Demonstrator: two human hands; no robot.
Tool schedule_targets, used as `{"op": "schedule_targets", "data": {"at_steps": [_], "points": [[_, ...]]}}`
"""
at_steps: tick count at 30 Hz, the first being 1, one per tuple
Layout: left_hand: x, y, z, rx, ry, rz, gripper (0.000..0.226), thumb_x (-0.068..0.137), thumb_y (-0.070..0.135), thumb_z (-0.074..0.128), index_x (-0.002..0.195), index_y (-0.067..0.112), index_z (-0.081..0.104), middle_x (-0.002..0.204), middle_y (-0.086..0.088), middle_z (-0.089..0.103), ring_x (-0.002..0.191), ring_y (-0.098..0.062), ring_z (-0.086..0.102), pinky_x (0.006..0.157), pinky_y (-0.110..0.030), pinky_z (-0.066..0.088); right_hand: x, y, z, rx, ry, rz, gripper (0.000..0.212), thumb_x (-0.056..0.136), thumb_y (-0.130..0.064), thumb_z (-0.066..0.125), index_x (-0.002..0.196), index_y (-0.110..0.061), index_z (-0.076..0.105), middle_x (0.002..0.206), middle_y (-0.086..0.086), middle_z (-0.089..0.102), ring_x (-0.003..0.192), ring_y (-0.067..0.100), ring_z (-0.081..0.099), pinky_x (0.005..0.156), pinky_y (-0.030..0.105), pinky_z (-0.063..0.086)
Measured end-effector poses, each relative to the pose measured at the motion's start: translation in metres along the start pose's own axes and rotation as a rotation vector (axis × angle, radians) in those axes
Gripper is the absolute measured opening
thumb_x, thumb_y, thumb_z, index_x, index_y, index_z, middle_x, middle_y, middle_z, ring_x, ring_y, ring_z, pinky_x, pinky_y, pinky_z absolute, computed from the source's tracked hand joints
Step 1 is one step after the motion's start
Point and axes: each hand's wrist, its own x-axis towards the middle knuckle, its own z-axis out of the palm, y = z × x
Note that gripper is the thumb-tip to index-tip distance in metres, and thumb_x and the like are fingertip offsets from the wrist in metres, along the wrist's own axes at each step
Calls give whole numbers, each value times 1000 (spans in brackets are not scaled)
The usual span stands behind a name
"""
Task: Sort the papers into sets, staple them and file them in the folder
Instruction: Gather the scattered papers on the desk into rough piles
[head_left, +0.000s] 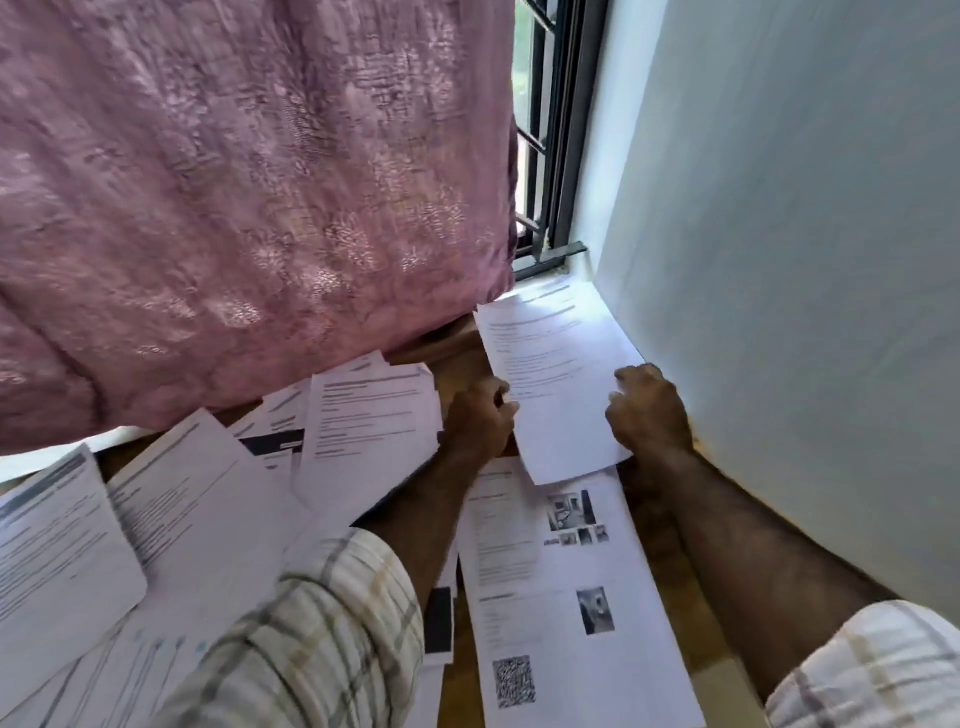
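Left hand (480, 415) and right hand (649, 408), fingers curled, gripping opposite edges of a white printed paper sheet (558, 384); above a brown wooden table (462, 358)

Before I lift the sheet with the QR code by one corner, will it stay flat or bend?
The sheet with the QR code looks like one thin printed page, so it would probably droop. It lies flat on the wooden table, so it may slide easily. The held paper overlaps its far end.

Left hand (480, 415): reached far, fingers curled, pinching a sheet's left edge.
Right hand (649, 410): far right, fingers bent, gripping the sheet's right edge.
Forearms: bare, both extended forward.
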Motion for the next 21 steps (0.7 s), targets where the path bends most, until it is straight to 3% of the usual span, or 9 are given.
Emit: {"op": "schedule_targets", "data": {"at_steps": [2, 4, 7, 12, 17, 21], "points": [[17, 7, 9, 54, -85, -9, 49, 92, 21, 76, 138, 10, 64, 140, -10, 66, 124, -29, 64, 108, -37, 50, 17, 0, 1, -190, -56, -11, 38, 92, -23, 66, 127, -10, 61, 131, 16, 58, 118, 41, 59, 98, 47, 50], [29, 9, 17, 110, -131, -2, 55, 90, 18, 77, 143, 8, 61, 146, -12, 61, 129, -29, 60, 110, -33, 47, 29, 2, 4, -286, -100, -19, 42, 91, -25, 67, 130, -10, 57, 134, 14, 54, 122, 38, 56, 100, 47, 48], [36, 6, 26, 227, -145, 28, 55, 89, 22, 78, 141, 11, 62, 145, -11, 59, 127, -31, 59, 104, -32, 48, 40, 7, 14, -343, -134, -45, 42, 92, -26, 66, 129, -10, 57, 139, 14, 50, 125, 38, 52, 101, 47, 47], [31, -1, 32, 404, -133, 79, 53, 95, 46, 70, 142, 24, 59, 147, -6, 57, 126, -32, 60, 100, -41, 53, 42, 14, 30, -409, -126, -62, 39, 100, -34, 59, 131, -11, 60, 147, 15, 42, 130, 39, 46, 103, 50, 43], [25, -1, 24, 488, -180, 113, 64, 94, 55, 67, 148, 25, 48, 149, -6, 55, 128, -31, 58, 101, -43, 52, 30, 7, 25, -496, -48, -112, 42, 98, -42, 59, 131, -17, 60, 142, 14, 45, 129, 36, 45, 102, 49, 38], [2, -7, 5, 418, -141, 124, 69, 91, 56, 68, 148, 24, 46, 148, -3, 58, 127, -31, 59, 102, -45, 54, -7, -9, 22, -388, -12, -157, 40, 93, -43, 64, 125, -19, 66, 131, 12, 52, 123, 35, 50, 100, 49, 39]]}}
